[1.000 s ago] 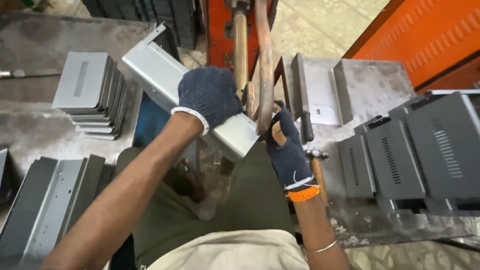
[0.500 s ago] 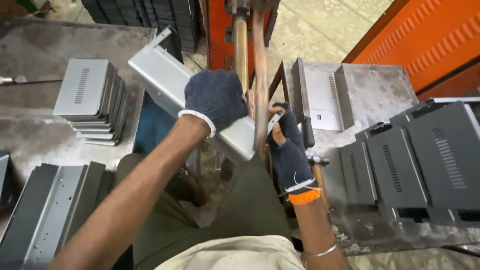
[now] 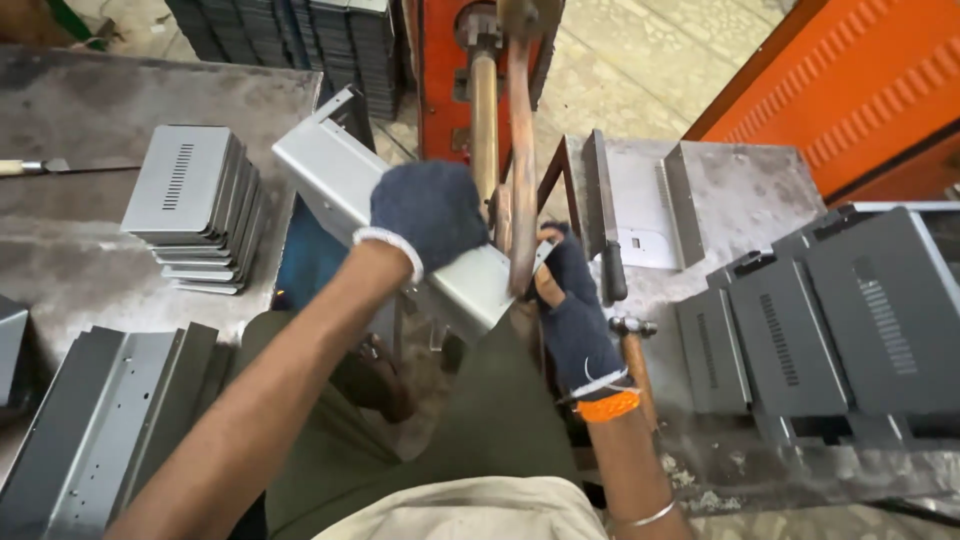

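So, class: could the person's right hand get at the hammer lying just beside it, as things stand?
Probably yes. The right hand sits next to the hammer with nothing between them, but its grip is on the edge of the grey metal panel, so it would need to let go first.

Even, diffuse daylight; brightest on the pale floor behind the copper electrode arm [image 3: 522, 150]. Soft sheen, no hard glare, on the grey metal panel [image 3: 400, 240] left of the arm. Deep shadow below the arm, under the bench. Focus sharp centrally; slight wide-angle stretch at frame edges.
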